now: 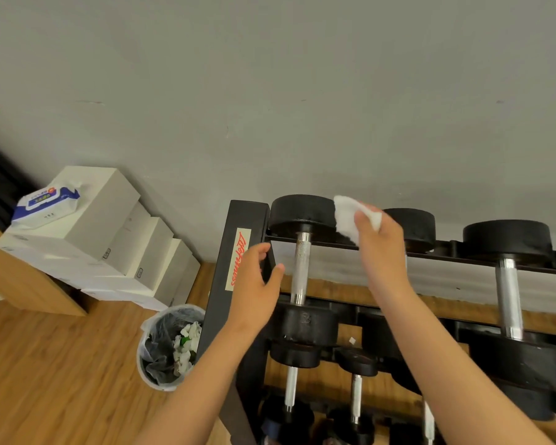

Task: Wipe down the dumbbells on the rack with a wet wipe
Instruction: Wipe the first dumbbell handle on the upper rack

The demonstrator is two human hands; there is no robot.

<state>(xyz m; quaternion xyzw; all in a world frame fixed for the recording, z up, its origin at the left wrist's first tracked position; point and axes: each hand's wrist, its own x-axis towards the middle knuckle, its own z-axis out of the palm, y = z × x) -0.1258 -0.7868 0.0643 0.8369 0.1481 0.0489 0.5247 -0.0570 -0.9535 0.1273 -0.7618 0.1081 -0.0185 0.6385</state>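
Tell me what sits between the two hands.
In the head view, the leftmost top dumbbell's metal handle stands between the left hand and the right hand, which pinches the wet wipe.

This is a weight room, in a gym or a fitness studio. A black steel dumbbell rack (220, 303) with a red-lettered maker's sticker (238, 259) on its end post stands against a plain grey wall (270, 91). Its tiers carry black round-headed dumbbells (302, 268) with chrome handles. The floor (45, 364) is wood-look plank. A lined waste bin (156, 358) holding crumpled white scraps stands at the rack's left end. Beyond it, white cartons (103, 207) are stacked by the wall, with a pack of wet wipes (45, 205) on top.
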